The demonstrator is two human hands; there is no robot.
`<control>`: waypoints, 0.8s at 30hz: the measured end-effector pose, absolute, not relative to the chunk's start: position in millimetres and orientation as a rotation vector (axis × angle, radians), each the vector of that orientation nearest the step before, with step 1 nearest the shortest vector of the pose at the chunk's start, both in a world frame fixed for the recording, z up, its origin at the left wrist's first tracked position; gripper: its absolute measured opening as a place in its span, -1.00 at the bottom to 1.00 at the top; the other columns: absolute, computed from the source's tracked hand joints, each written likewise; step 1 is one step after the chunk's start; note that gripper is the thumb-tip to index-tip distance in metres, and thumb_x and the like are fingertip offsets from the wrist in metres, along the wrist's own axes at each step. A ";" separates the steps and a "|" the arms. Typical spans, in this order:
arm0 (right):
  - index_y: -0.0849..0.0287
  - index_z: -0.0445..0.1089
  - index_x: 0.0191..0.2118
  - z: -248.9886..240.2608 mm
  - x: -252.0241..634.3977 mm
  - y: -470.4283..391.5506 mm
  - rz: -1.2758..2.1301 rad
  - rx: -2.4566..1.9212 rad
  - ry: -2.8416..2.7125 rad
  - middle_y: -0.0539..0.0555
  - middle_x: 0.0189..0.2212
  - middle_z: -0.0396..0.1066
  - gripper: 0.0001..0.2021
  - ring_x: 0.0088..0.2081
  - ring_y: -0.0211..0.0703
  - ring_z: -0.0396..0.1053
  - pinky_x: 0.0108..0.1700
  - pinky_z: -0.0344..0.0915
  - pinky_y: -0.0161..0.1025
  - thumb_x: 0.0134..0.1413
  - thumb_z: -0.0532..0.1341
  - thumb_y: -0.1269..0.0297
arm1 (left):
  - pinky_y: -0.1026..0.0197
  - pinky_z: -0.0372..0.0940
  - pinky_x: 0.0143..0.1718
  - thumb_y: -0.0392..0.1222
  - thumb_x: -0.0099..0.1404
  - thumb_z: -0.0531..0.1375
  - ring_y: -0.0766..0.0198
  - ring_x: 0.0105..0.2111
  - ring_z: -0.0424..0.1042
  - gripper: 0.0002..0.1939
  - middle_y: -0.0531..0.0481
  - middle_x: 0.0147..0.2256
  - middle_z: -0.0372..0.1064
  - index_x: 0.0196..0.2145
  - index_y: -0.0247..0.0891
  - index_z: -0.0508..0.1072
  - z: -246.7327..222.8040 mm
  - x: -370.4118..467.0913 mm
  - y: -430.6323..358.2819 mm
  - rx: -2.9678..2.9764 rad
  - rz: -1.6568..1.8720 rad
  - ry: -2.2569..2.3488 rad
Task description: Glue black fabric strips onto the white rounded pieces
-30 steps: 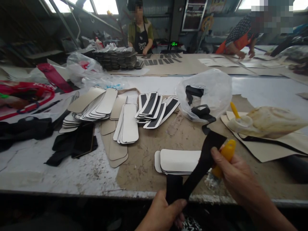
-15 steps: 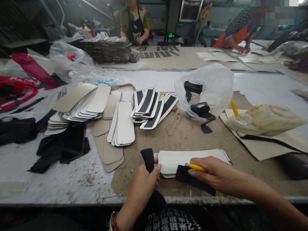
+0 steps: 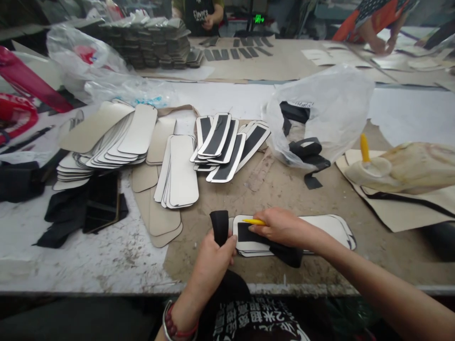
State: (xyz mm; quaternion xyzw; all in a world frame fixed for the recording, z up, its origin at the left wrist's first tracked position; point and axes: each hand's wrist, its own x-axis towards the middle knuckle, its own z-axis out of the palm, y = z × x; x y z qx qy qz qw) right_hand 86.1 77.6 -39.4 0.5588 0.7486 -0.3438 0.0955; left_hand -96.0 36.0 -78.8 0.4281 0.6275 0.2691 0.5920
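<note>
My left hand (image 3: pixel 213 258) grips a bundle of black fabric strips (image 3: pixel 219 225) at the near table edge. My right hand (image 3: pixel 280 227) holds a yellow-handled brush (image 3: pixel 253 221) and presses a black strip (image 3: pixel 256 235) down onto the left end of a white rounded panel (image 3: pixel 327 224), the top one of a small stack. The strip's loose end hangs off the panel under my right wrist.
Fanned white and beige panels (image 3: pixel 117 137) and panels with black strips (image 3: pixel 223 144) lie mid-table. A plastic bag (image 3: pixel 330 109) of black strips and a glue bag with a yellow brush (image 3: pixel 366 156) sit right. Black cloth (image 3: pixel 81 210) lies left. Other people work at the far table.
My right hand has brought the black strip down from the air onto the white panel and slid left along it. My left hand has moved up beside the stack with the bundle.
</note>
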 end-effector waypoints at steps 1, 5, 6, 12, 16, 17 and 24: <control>0.16 0.46 -0.34 -39.3 85.4 78.0 -1.010 1.653 2.216 0.11 -0.42 0.49 -0.71 -0.41 -0.14 0.37 -0.43 0.09 -0.32 0.15 0.06 0.13 | 0.34 0.11 -0.69 -0.12 0.10 0.16 0.36 -0.70 0.22 -0.80 0.11 -0.65 0.26 -0.37 -0.30 0.31 -78.9 -95.9 36.2 0.998 0.626 1.461; 0.16 0.47 -0.29 -36.4 82.5 79.1 -0.978 1.649 2.190 0.14 -0.38 0.50 -0.70 -0.37 -0.10 0.39 -0.41 0.11 -0.31 0.16 0.06 0.11 | 0.33 0.11 -0.69 -0.14 0.10 0.16 0.35 -0.70 0.21 -0.83 0.12 -0.64 0.25 -0.38 -0.28 0.31 -80.0 -95.4 37.2 1.026 0.640 1.465; 0.16 0.47 -0.28 -35.6 82.0 79.2 -0.972 1.651 2.183 0.15 -0.37 0.50 -0.70 -0.36 -0.09 0.40 -0.40 0.12 -0.30 0.16 0.06 0.11 | 0.33 0.12 -0.68 -0.14 0.11 0.16 0.35 -0.70 0.22 -0.84 0.12 -0.64 0.25 -0.39 -0.28 0.31 -80.1 -95.3 37.3 1.034 0.644 1.465; 0.17 0.47 -0.25 -35.0 81.4 78.9 -0.950 1.642 2.193 0.18 -0.33 0.51 -0.69 -0.29 -0.02 0.42 -0.36 0.16 -0.28 0.16 0.06 0.11 | 0.35 0.10 -0.67 -0.11 0.14 0.15 0.36 -0.69 0.21 -0.82 0.12 -0.64 0.25 -0.37 -0.29 0.33 -78.7 -94.1 36.6 1.045 0.647 1.496; 0.18 0.47 -0.25 -36.4 81.9 78.2 -0.931 1.629 2.229 0.19 -0.33 0.51 -0.69 -0.28 -0.02 0.43 -0.37 0.16 -0.29 0.16 0.05 0.12 | 0.36 0.03 -0.72 -0.03 0.11 0.22 0.40 -0.74 0.14 -0.74 0.17 -0.70 0.18 -0.43 -0.28 0.32 -82.0 -91.8 38.6 1.049 0.638 1.522; 0.18 0.47 -0.24 -36.9 82.0 77.8 -0.925 1.633 2.236 0.19 -0.32 0.51 -0.68 -0.28 -0.02 0.43 -0.38 0.16 -0.29 0.16 0.05 0.12 | 0.36 0.02 -0.72 -0.02 0.09 0.24 0.41 -0.75 0.12 -0.73 0.19 -0.71 0.15 -0.44 -0.28 0.31 -83.1 -91.2 39.1 1.053 0.640 1.527; 0.18 0.48 -0.22 -42.1 82.7 75.1 -0.902 1.653 2.276 0.22 -0.30 0.51 -0.67 -0.27 0.04 0.44 -0.39 0.18 -0.25 0.13 0.06 0.10 | 0.35 -0.01 -0.75 -0.07 0.11 0.23 0.40 -0.77 0.09 -0.76 0.23 -0.72 0.12 -0.38 -0.28 0.31 -80.7 -86.6 38.9 1.100 0.660 1.532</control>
